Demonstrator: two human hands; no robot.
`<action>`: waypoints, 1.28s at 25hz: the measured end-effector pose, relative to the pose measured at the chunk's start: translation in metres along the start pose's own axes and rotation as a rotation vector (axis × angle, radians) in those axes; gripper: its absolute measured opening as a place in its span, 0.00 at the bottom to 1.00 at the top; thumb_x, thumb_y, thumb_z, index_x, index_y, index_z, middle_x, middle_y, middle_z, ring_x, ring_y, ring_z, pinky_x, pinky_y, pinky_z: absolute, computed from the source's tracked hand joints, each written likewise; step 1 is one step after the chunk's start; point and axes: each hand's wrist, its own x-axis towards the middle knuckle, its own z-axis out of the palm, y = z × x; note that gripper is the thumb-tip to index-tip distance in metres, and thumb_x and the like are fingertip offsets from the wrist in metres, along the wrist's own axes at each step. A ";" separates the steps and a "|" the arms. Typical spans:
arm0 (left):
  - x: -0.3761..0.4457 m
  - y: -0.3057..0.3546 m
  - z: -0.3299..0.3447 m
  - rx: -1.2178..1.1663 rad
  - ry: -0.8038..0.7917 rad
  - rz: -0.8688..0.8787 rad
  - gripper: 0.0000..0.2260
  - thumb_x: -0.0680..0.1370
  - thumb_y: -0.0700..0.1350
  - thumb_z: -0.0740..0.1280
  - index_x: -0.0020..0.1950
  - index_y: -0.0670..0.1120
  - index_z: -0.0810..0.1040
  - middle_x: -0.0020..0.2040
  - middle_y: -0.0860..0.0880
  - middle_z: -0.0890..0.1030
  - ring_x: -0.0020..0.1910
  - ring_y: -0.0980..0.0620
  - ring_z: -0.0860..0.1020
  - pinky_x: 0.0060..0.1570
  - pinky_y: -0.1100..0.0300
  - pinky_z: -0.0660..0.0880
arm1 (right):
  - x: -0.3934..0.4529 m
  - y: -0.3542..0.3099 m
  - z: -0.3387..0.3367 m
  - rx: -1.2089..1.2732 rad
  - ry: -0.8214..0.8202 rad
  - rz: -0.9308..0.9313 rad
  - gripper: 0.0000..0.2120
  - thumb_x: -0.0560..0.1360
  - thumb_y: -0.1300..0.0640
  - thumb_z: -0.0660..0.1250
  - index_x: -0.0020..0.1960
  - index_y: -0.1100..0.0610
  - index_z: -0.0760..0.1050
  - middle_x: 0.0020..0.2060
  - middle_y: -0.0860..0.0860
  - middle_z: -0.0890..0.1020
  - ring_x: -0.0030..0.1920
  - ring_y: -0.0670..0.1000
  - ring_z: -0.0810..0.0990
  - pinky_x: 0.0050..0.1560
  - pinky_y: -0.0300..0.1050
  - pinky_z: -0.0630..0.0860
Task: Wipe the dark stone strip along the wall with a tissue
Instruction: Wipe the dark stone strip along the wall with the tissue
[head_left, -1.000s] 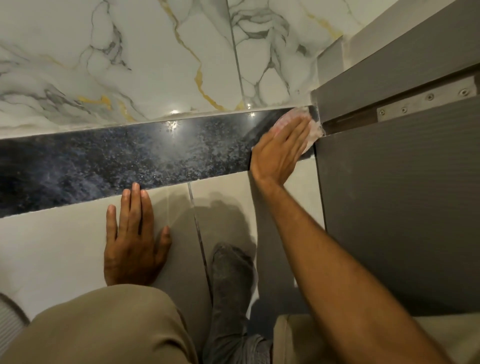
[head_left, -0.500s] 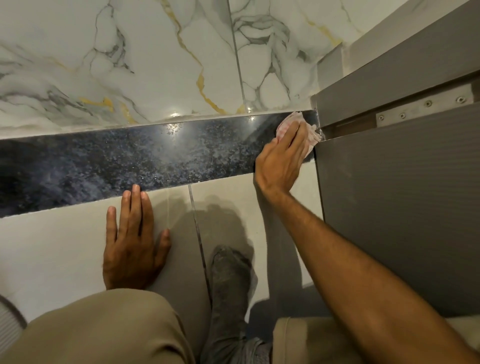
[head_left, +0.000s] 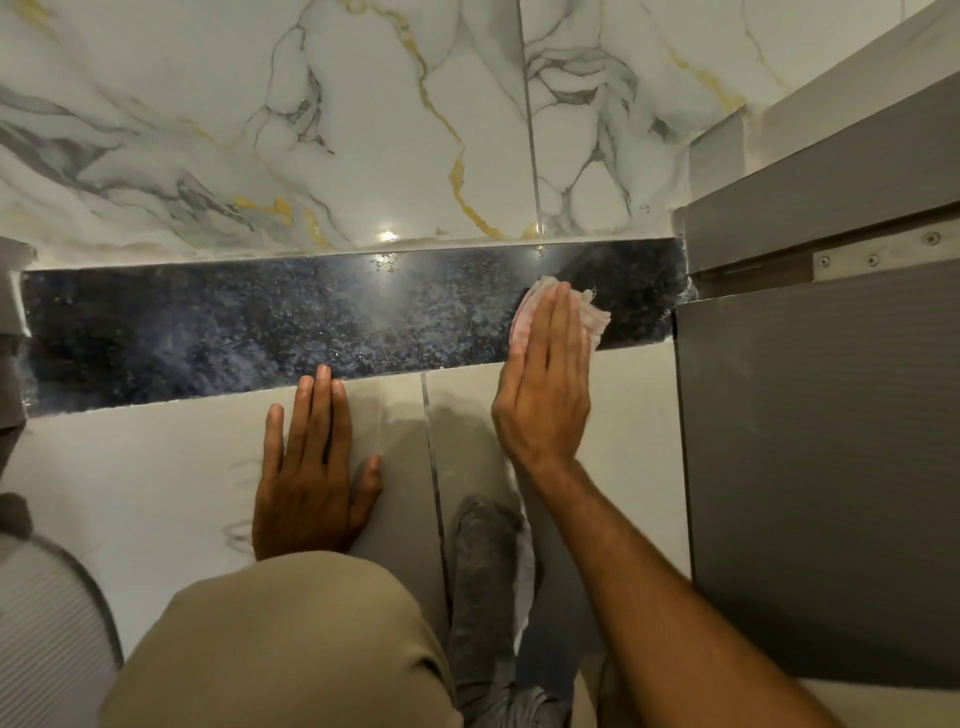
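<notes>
The dark speckled stone strip (head_left: 260, 327) runs left to right at the foot of the white marble wall. My right hand (head_left: 545, 384) lies flat with fingers together, pressing a crumpled white-pink tissue (head_left: 597, 319) onto the strip near its right end. The tissue shows around my fingertips and along the hand's left edge; the rest is hidden under the palm. My left hand (head_left: 311, 467) rests flat on the pale floor tile, fingers slightly apart, its fingertips touching the strip's near edge.
A grey cabinet (head_left: 810, 467) with a metal hinge plate (head_left: 883, 254) stands at the right, against the strip's end. My knee in tan trousers (head_left: 280, 644) and a grey-socked foot (head_left: 483, 561) are below. A ribbed grey object (head_left: 47, 623) sits bottom left.
My right hand has slid the tissue leftward along the strip, away from the cabinet corner. The view has shifted, showing more of the strip's left end. My left hand stays planted on the tile.
</notes>
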 end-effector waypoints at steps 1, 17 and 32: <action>0.000 -0.001 0.002 -0.003 0.004 0.005 0.36 0.86 0.58 0.53 0.87 0.34 0.57 0.88 0.33 0.56 0.87 0.33 0.58 0.85 0.34 0.56 | 0.016 0.009 0.000 -0.024 0.019 0.045 0.31 0.91 0.51 0.49 0.90 0.58 0.46 0.91 0.53 0.50 0.91 0.52 0.49 0.92 0.51 0.47; -0.032 -0.006 -0.001 -0.014 0.062 -0.413 0.33 0.87 0.54 0.54 0.87 0.35 0.55 0.87 0.33 0.58 0.87 0.34 0.58 0.85 0.34 0.59 | 0.021 -0.129 0.020 -0.032 -0.010 -0.197 0.32 0.90 0.51 0.50 0.89 0.65 0.47 0.89 0.62 0.52 0.91 0.60 0.51 0.91 0.60 0.51; -0.109 -0.046 0.001 0.003 0.070 -0.561 0.34 0.88 0.57 0.53 0.87 0.36 0.56 0.87 0.34 0.59 0.87 0.34 0.58 0.85 0.33 0.59 | 0.016 -0.285 0.055 -0.005 -0.096 -0.739 0.36 0.90 0.38 0.45 0.90 0.60 0.49 0.90 0.58 0.52 0.91 0.57 0.51 0.91 0.61 0.51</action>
